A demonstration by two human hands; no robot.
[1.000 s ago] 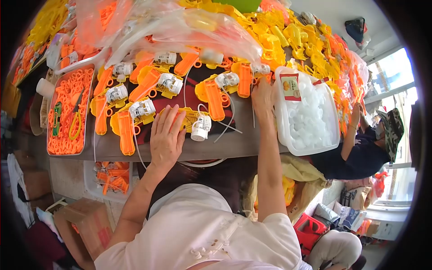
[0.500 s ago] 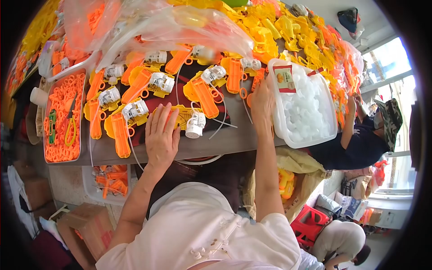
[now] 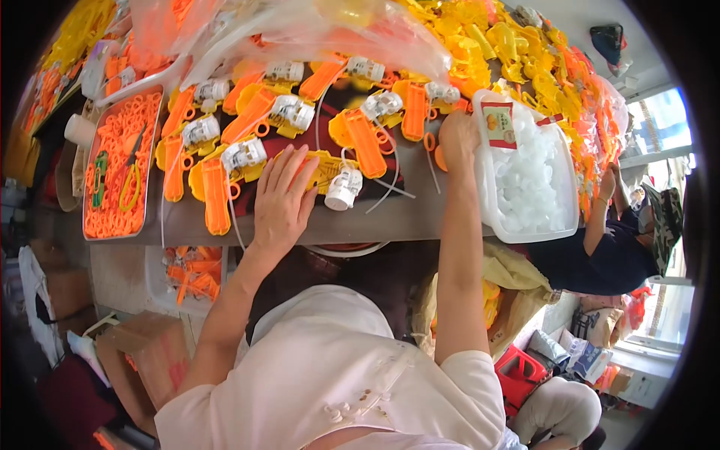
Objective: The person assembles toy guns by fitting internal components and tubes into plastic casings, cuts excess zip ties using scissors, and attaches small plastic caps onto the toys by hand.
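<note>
My left hand (image 3: pixel 285 196) lies flat with fingers stretched, its fingertips on a yellow plastic half shell (image 3: pixel 324 171). A white cylindrical unit (image 3: pixel 344 188) with a thin white cord sits at that shell's right end. My right hand (image 3: pixel 459 144) is beside the left wall of a white tub, fingers curled down and mostly hidden. What they hold, if anything, is out of sight. Close to that hand lie an orange round piece (image 3: pixel 441 158) and an orange ring (image 3: pixel 429 142). Several yellow shells with an orange handle (image 3: pixel 217 196) and white unit (image 3: pixel 244 154) lie in rows.
The white tub (image 3: pixel 486 196) holds translucent white pieces and a red packet (image 3: pixel 497 126). At left, a tray (image 3: pixel 160 112) holds orange parts, scissors (image 3: pixel 130 186) and a green-handled tool (image 3: pixel 100 180). Plastic film and yellow parts (image 3: pixel 510 45) heap behind. A co-worker (image 3: pixel 611 244) sits at right.
The view has shifted, so the table appears further right and higher. My right hand has moved slightly over the orange piece beside the tub. My left hand stays on the yellow shell.
</note>
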